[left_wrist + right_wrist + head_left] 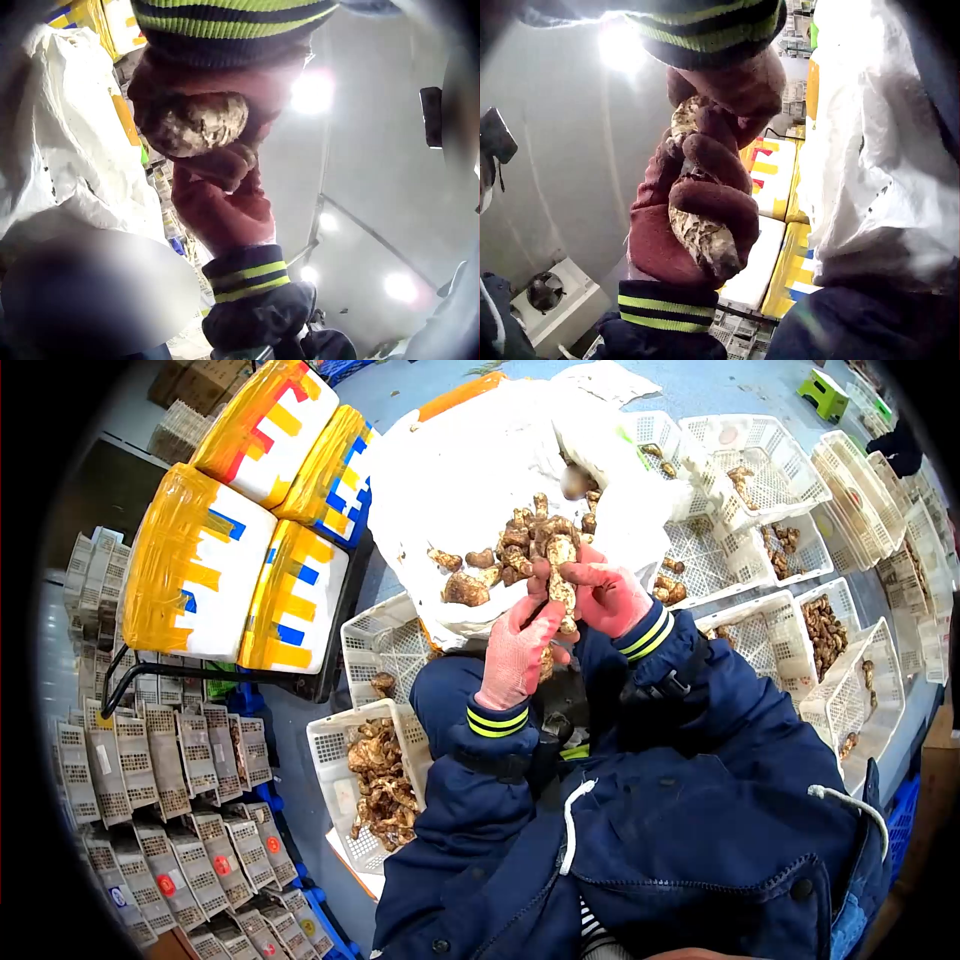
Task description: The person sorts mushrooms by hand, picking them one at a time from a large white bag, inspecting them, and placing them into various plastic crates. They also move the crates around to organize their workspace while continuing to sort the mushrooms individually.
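Note:
A long mushroom [562,572] with a brown, scaly surface and pale stem stands between both hands. My left hand [515,660], in a pink glove, grips its lower part from the left. With thumb and fingers my right hand [612,600], also gloved in pink, pinches it from the other side. Curled left fingers also hold a mushroom piece [705,238] against the palm, seen in the right wrist view and again as a brown end [204,124] in the left wrist view. Just beyond the hands, a pile of mushrooms [515,545] lies on white plastic sheeting [460,470].
White plastic baskets flank me, one heaped with mushrooms [385,780] at left, another with a mushroom heap [825,635] at right. Taped foam boxes [200,560] sit stacked on a cart at the left. Slatted crates [160,760] fill the lower left. A green stool [823,396] stands far right.

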Demonstrator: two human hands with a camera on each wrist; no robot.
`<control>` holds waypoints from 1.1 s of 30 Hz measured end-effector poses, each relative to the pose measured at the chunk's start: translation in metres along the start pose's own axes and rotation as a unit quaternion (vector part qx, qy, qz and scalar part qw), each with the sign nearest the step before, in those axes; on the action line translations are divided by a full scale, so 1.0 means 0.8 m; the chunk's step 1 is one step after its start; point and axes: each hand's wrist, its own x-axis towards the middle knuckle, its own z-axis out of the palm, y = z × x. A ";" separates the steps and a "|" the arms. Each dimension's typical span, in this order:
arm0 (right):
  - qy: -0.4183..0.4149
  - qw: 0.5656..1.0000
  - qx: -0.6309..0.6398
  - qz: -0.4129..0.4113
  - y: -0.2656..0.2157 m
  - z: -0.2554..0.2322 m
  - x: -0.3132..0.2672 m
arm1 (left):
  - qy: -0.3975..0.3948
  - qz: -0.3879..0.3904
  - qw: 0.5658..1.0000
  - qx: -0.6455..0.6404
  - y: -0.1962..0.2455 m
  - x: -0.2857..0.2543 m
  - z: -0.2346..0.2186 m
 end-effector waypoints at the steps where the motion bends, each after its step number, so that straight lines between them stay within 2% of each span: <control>1: -0.011 1.000 0.008 -0.009 0.010 -0.014 0.005 | -0.002 -0.013 1.000 -0.012 0.003 -0.001 0.001; 4: -0.043 0.996 0.081 0.020 0.007 -0.022 0.008 | 0.002 -0.005 0.999 -0.037 0.000 0.000 0.004; 5: -0.057 0.998 0.026 0.001 0.008 -0.021 0.008 | 0.000 -0.013 0.999 -0.041 0.003 -0.001 0.004; 9: -0.054 0.998 0.031 -0.002 0.002 -0.007 0.004 | 0.008 0.003 0.996 -0.083 -0.007 -0.001 0.003; 11: 0.010 0.998 0.041 0.047 -0.007 0.004 -0.001 | 0.089 0.036 0.993 -0.062 -0.008 0.003 0.007; 12: 0.010 0.998 0.041 0.047 -0.003 0.001 -0.003 | 0.089 0.035 0.993 -0.063 -0.015 0.007 0.006; 13: 0.006 0.998 0.037 0.044 0.004 -0.005 -0.003 | 0.138 0.116 0.983 0.036 -0.026 0.013 0.002; 14: 0.000 0.999 0.033 0.042 0.006 -0.004 -0.004 | 0.186 0.194 0.954 0.133 -0.025 0.015 0.004; 15: 0.032 0.999 0.026 0.002 0.007 0.004 -0.003 | 0.204 0.180 0.940 0.206 -0.023 0.012 0.006; 16: 0.032 0.999 0.026 0.003 0.005 -0.002 -0.001 | 0.204 0.180 0.940 0.205 -0.025 0.013 0.005; 18: 0.007 0.999 -0.027 0.030 0.001 -0.019 0.003 | 0.171 0.164 0.958 0.160 -0.025 0.013 0.005; 19: 0.059 0.997 -0.038 0.038 0.005 -0.025 0.002 | 0.158 0.106 0.980 0.056 -0.024 0.011 0.002; 20: 0.060 0.997 -0.039 0.037 0.001 -0.023 0.002 | 0.139 0.079 0.987 -0.028 -0.022 0.008 -0.004; 22: 0.036 0.999 -0.014 0.031 -0.005 -0.018 0.001 | 0.169 0.062 0.981 -0.076 -0.017 0.008 -0.011; 23: 0.029 0.997 -0.063 0.021 -0.007 -0.035 0.003 | 0.165 0.085 0.980 -0.064 -0.017 0.006 -0.018; 25: 0.036 0.999 -0.006 -0.008 -0.026 -0.050 0.002 | 0.180 0.076 0.976 -0.094 -0.016 0.004 -0.026; 26: -0.005 0.997 0.053 -0.056 -0.032 -0.070 0.005 | 0.178 0.077 0.975 -0.113 -0.017 0.003 -0.034; 28: 0.103 0.986 -0.035 -0.127 -0.064 -0.125 0.002 | 0.209 0.079 0.962 -0.155 -0.025 0.004 -0.053; 30: 0.209 0.963 -0.057 -0.158 -0.082 -0.203 -0.009 | 0.221 0.068 0.953 -0.198 -0.030 0.004 -0.075; 32: 0.188 0.966 0.074 -0.164 -0.076 -0.342 -0.031 | 0.183 0.078 0.924 -0.325 -0.047 0.008 -0.101; 33: 0.184 0.974 -0.005 -0.135 -0.057 -0.429 -0.052 | 0.167 0.068 0.908 -0.379 -0.050 0.009 -0.105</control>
